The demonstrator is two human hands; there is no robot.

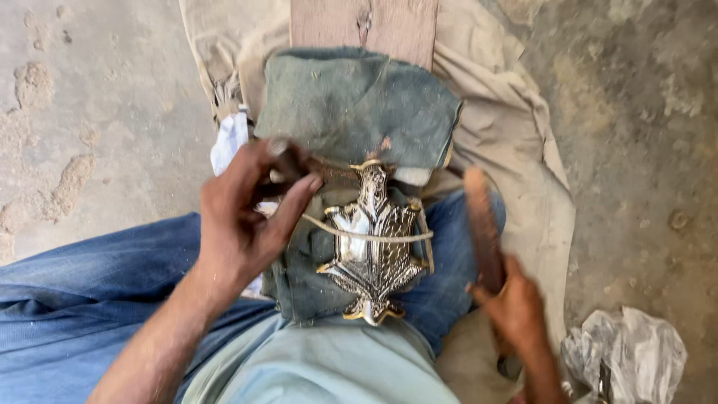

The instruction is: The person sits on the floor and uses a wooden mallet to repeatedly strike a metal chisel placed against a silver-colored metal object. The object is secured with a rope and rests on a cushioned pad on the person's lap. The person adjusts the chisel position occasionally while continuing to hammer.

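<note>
A shiny silver ornament point(372, 243) with gold edges, shaped like a leaf or turtle, lies on a grey-green cloth point(351, 105) over my lap. A thin cord point(374, 236) runs across its middle. My left hand point(243, 213) sits just left of the ornament, fingers curled around a small dark object near its top, thumb by the cord. My right hand point(516, 307), blurred, grips a long reddish-brown wooden tool point(482, 224) that stands to the right of the ornament.
A wooden plank point(366, 26) and a beige cloth point(516, 127) lie beneath the grey cloth on a rough concrete floor point(97, 112). A crumpled grey plastic bag point(628, 355) sits at the lower right. A white rag point(228, 142) pokes out at left.
</note>
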